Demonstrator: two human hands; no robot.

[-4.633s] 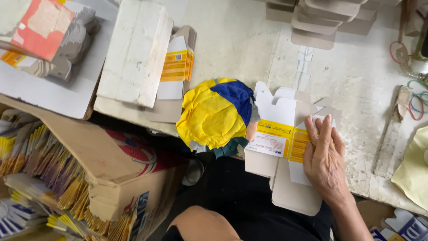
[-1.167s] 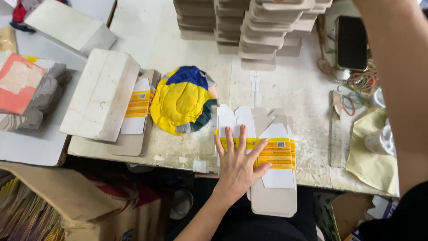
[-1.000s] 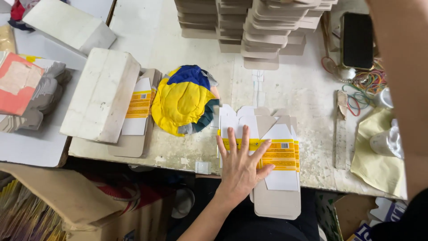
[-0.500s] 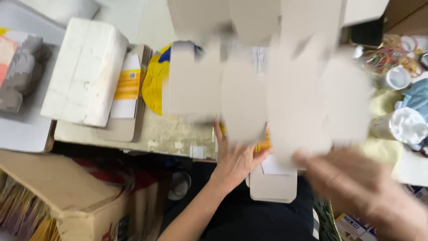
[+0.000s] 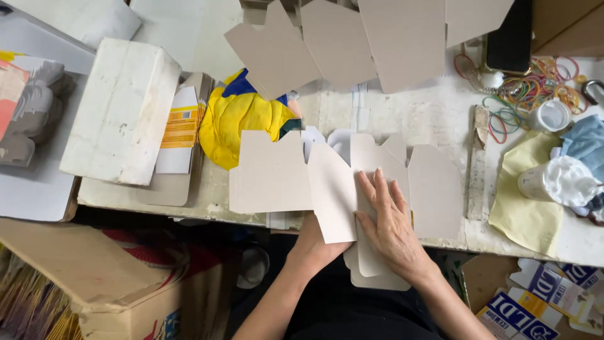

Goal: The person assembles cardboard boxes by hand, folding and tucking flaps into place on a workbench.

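A flat grey carton blank [image 5: 352, 182], die-cut with pointed flaps, lies plain side up at the near edge of the surface [image 5: 402, 110], overhanging it toward the person. The right hand [image 5: 387, 217] rests palm down on the blank's middle panels, fingers spread and fully open, pressing rather than gripping. The left hand [image 5: 314, 242] comes up from below the edge at about 7 o'clock from the right one; most of it is hidden under the card, so whether it pinches the blank or only supports it cannot be told.

Judging from how things lie, the blank is laid out but not folded: every panel is flat and no box shape has been raised. More white flaps [image 5: 327, 138] peek out beneath it, so it seems to sit on top of a pile of like pieces.

At 12 o'clock, more grey cut card [image 5: 377, 38] fills the top of the view, apparently nearer the camera. At 10 o'clock sits a yellow and blue cloth bundle [image 5: 242, 116], and farther out at 9 o'clock a white block [image 5: 123, 110] stands over flat cartons with an orange band [image 5: 182, 126]. At 3 o'clock lie a yellow cloth [image 5: 522, 195] and a white cup [image 5: 553, 179]; at 1 to 2 o'clock, coloured rubber bands [image 5: 535, 91]. A brown cardboard box [image 5: 94, 271] stands on the floor at 8 o'clock.
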